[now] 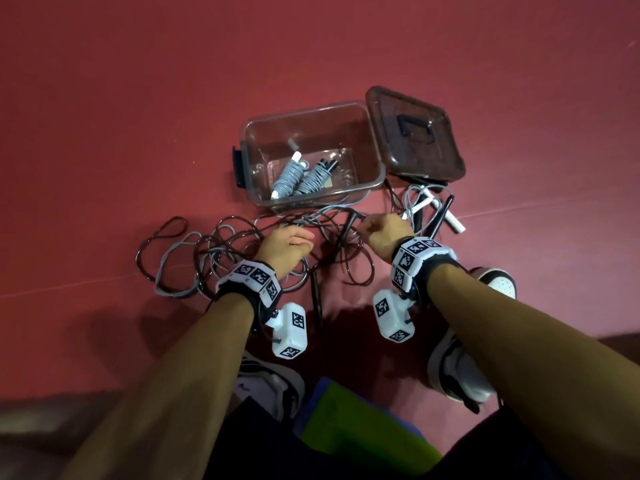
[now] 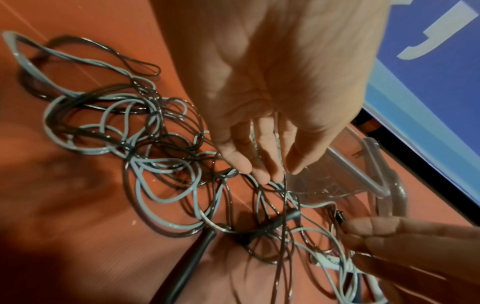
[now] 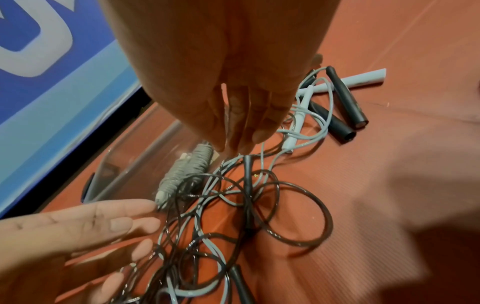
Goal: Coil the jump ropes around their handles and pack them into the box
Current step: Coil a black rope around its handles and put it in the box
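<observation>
A clear plastic box [image 1: 375, 161] stands open on the red floor with two coiled grey ropes [image 1: 289, 176] inside. In front of it lies a tangle of grey and black jump ropes [image 1: 214, 251]. My left hand [image 1: 306, 242] reaches into the tangle with straight, spread fingers [image 3: 116, 222] touching the cords. My right hand [image 1: 363, 226] points its bunched fingertips [image 3: 255, 133] down and pinches a thin cord just above the tip of a black handle [image 3: 248, 185]. A second black handle [image 1: 317, 299] lies between my wrists.
The box's dark lid [image 1: 415, 133] lies beside it on the right. Loose black and white handles [image 1: 446, 220] are heaped below the lid. My shoes [image 1: 457, 372] are planted close behind the ropes. A blue board [image 2: 428, 82] rises beyond the box.
</observation>
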Motion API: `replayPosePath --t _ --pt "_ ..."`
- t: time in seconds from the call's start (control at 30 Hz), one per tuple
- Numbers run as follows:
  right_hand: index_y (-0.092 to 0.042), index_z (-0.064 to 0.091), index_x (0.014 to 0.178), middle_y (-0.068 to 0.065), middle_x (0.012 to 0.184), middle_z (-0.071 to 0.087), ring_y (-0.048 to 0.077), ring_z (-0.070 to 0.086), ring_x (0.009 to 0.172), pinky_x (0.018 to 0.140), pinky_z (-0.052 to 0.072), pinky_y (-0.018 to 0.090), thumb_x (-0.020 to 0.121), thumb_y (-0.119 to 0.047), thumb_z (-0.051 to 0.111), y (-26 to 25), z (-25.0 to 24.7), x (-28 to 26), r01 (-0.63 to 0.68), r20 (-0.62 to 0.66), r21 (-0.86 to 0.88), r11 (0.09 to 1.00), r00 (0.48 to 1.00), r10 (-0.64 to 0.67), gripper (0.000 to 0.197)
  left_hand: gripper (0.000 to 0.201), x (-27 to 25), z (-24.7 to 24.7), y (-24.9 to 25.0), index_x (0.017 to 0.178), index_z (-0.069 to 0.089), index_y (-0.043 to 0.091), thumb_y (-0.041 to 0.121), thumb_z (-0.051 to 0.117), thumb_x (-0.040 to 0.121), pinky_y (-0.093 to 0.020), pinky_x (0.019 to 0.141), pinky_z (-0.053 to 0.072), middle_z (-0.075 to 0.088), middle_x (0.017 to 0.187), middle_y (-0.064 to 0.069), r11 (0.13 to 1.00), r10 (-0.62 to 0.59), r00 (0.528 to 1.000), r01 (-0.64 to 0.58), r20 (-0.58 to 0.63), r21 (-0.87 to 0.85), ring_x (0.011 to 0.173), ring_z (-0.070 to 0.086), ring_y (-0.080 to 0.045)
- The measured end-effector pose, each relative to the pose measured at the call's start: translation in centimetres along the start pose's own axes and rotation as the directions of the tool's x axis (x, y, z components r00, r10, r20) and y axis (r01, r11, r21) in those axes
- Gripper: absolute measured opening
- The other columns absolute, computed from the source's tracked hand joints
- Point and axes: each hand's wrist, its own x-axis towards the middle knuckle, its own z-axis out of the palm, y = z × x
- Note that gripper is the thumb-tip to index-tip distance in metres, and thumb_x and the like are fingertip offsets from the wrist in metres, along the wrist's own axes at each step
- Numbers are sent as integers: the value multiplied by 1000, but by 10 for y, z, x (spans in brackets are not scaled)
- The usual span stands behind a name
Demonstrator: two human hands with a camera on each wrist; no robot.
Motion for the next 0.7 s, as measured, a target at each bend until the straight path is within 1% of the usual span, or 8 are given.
replayPosePath --t 0.1,0.2,0.3,0.43,0.5,0.57,0.63,0.7 --pt "-28 68 78 3 103 74 25 68 100 85 51 25 85 -11 61 3 13 -7 -7 41 -34 999 999 9 20 17 -3 6 -12 103 73 17 6 67 92 -19 68 46 69 87 2 1000 -17 1000 17 -1 17 73 62 -5" --pt "-14 74 104 11 110 73 32 65 105 89 53 33 88 -15 60 7 25 -9 3 65 -82 997 998 2 20 16 -4 14 -23 106 71 17 8 65 94 -17 69 47 71 93 2 998 -56 998 56 22 5 81 65 -7" --pt "-9 73 104 15 106 72 35 67 101 84 54 35 91 -20 61 8 35 -5 14 94 -126 992 996 -2 21 15 -1 22 -32 102 69 19 6 65 94 -20 74 48 71 96 0 995 -95 995 96 30 -30 84 65 -10" --pt "-15 75 105 11 106 73 33 68 101 85 55 36 88 -25 65 7 46 3 -5 112 -149 989 993 22 23 23 8 33 -41 91 69 25 3 65 91 -26 82 48 73 96 -3 991 -121 991 124 54 -52 86 66 -17" --pt "-12 73 109 12 110 72 32 66 104 85 53 34 88 -23 66 6 49 6 -12 107 -164 986 994 30 25 20 13 36 -44 96 71 21 3 64 92 -26 80 46 73 98 -2 988 -142 987 146 69 -51 81 63 -11" --pt "-11 69 119 12 121 66 30 61 113 90 47 31 89 -19 67 9 54 11 -24 125 -166 986 991 45 31 20 20 40 -47 108 72 14 5 63 93 -25 82 48 72 101 -1 987 -159 984 161 78 -22 78 60 -5" --pt "-13 62 129 11 132 57 26 56 120 92 40 24 88 -19 69 11 58 14 -11 123 -153 988 992 30 42 24 24 43 -51 115 71 11 7 63 93 -30 90 52 72 108 -3 982 -188 979 189 82 -11 84 62 -10" --pt "-14 56 136 10 136 52 25 54 123 94 37 22 86 -18 70 13 62 18 -4 99 -143 990 995 18 52 28 27 48 -56 121 68 10 7 64 93 -34 95 53 71 113 -5 972 -233 969 234 83 -1 91 62 -16"
